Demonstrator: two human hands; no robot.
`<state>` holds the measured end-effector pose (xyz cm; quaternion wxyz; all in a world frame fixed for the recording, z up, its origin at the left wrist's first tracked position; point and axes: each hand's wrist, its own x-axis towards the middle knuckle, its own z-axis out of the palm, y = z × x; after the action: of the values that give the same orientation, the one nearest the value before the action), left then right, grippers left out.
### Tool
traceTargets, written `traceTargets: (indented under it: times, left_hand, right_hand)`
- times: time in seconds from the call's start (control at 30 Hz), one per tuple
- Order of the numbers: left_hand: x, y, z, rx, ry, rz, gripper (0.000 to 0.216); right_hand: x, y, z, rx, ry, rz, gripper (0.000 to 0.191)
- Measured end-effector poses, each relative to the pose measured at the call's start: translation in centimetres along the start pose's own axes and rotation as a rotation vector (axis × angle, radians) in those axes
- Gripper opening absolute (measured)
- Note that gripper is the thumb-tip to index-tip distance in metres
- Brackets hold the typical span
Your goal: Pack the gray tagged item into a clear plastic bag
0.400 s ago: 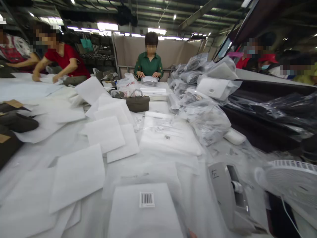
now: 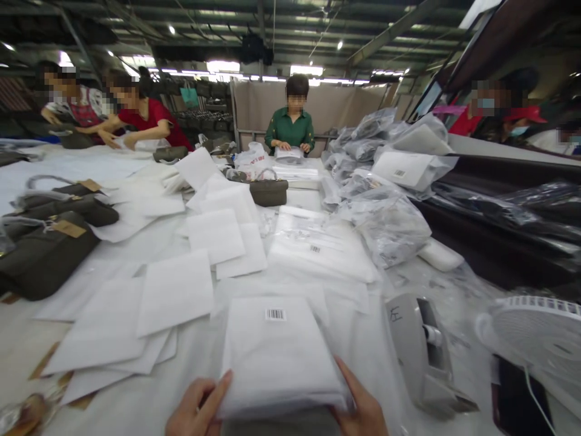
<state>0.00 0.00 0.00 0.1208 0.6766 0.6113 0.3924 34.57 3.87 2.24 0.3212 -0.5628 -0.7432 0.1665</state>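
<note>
Two bare hands at the bottom middle of the frame, one on each side of a white bagged pack. Left hand at the pack's lower left corner, fingers lying along the edge and touching it, close together and only lightly curled. Right hand at the lower right corner, thumb along the side edge, other fingers hidden under or behind the pack, so cannot tell how those sit. Probably held at both near corners to keep the soft pack flat and square.

Pack flat on the tabletop, on top of other clear bags. Long side running away from the person, up the frame. Barcode sticker at the far end, facing up.

White foam sheets spread out left of the pack. Dark handbags at the far left. Grey tape holder to the right, white fan at the lower right. Pile of bagged goods at the upper right. Other people across the tabletop at the top of the frame, busy with own hands.
</note>
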Motion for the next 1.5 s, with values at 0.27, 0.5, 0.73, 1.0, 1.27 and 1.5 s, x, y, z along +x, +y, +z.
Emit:
traceTargets:
  times: [0.27,0.5,0.73,1.0,1.27,1.5]
  left_hand:
    - [6.8,2.2,0.7,-0.108,0.029,-0.088,0.026]
    - [9.7,5.1,-4.9,-0.179,-0.055,-0.101,0.022]
    - [7.8,6.6,-6.3,-0.191,-0.005,-0.077,0.022]
    - [2.6,2.5,0.1,-0.338,0.149,-0.639,0.060]
    - [-1.3,2.0,1.6,-0.502,-0.077,-0.756,0.039]
    - [-4.4,2.5,0.7,-0.513,-0.108,-0.791,0.039]
  right_hand:
    - [5.4,-0.4,-0.3,-0.169,0.051,-0.135,0.046]
    - [1.7,-8.5,-5.2,-0.137,0.162,-0.629,0.045]
    - [4.1,-11.6,1.8,-0.352,-0.043,-0.757,0.044]
    - [8.2,-11.1,5.6,-0.539,-0.098,-0.605,0.043]
    - [9.0,-7.3,7.8,-0.577,-0.239,-0.606,0.047]
    - [8.2,-6.1,7.7,-0.521,-0.185,-0.626,0.088]
